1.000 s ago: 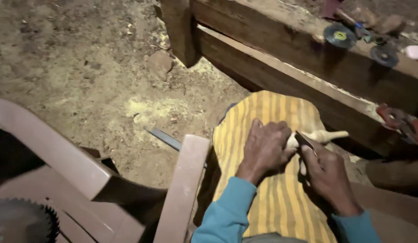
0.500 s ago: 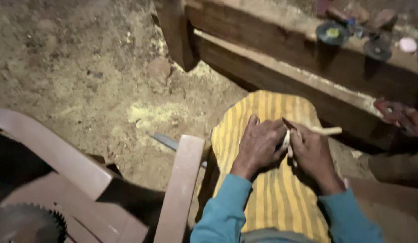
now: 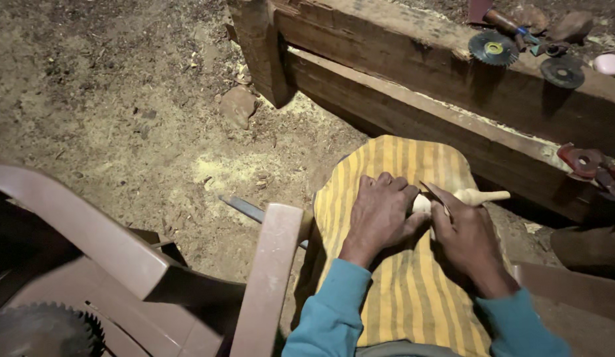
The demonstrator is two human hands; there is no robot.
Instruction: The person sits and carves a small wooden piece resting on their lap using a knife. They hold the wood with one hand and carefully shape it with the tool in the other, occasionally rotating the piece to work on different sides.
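Note:
A small pale wooden piece (image 3: 478, 196) with a thin stem lies on a yellow striped cloth (image 3: 400, 297) over my knee. My left hand (image 3: 381, 215) grips its thick end, fingers curled over it. My right hand (image 3: 467, 238) holds a small carving blade (image 3: 437, 193) whose tip rests against the wood between my two hands. Teal sleeves cover both forearms.
A heavy wooden beam bench (image 3: 420, 73) runs across the back, with two round cutting discs (image 3: 492, 47) and other tools on top. A brown plastic chair (image 3: 122, 258) stands at left, a toothed saw blade (image 3: 43, 330) on its seat. Sawdust covers the dirt ground (image 3: 122, 99).
Both hands have stayed together on the wooden piece, with small shifts as the blade works on it. The view itself has shifted slightly.

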